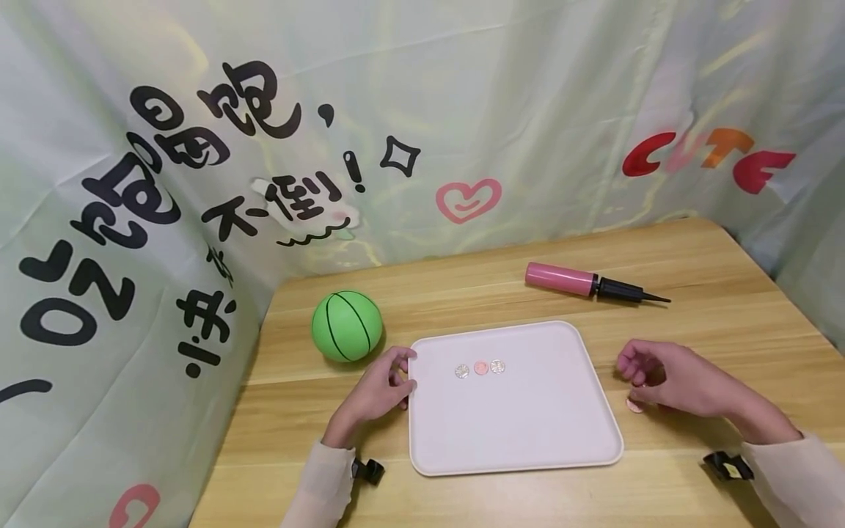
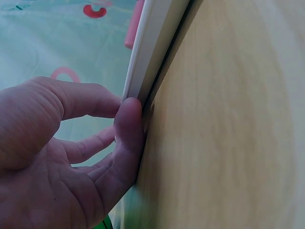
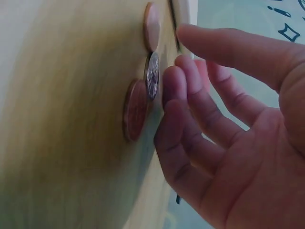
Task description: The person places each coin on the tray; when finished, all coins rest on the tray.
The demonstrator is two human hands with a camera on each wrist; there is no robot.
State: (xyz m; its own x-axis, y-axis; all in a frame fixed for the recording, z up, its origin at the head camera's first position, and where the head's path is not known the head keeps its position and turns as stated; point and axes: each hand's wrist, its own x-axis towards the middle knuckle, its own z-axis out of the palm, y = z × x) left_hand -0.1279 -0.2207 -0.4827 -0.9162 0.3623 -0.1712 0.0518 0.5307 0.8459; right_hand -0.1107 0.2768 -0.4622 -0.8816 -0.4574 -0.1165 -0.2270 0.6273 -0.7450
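My left hand [image 1: 378, 389] grips the left rim of a white rectangular tray [image 1: 515, 425], thumb and fingers meeting at the edge in the left wrist view. On the tray, three coins lie in a short row: a silver coin [image 1: 461, 371], a copper coin [image 1: 480, 368] and another silver coin [image 1: 498, 366]. To the right of the tray, my right hand [image 1: 686, 378] hovers over the table with loosely bent fingers, holding nothing. Close by its fingertips, the right wrist view shows a copper coin [image 3: 151, 27], a silver coin [image 3: 152, 76] and a second copper coin [image 3: 135, 112] lying on the wood.
A green ball [image 1: 346, 326] with black lines sits behind my left hand. Beyond the tray lies a pink and black hand pump [image 1: 561, 280], its nozzle pointing right. Printed cloth [image 1: 528, 147] hangs behind and beside the wooden table [image 1: 502, 502].
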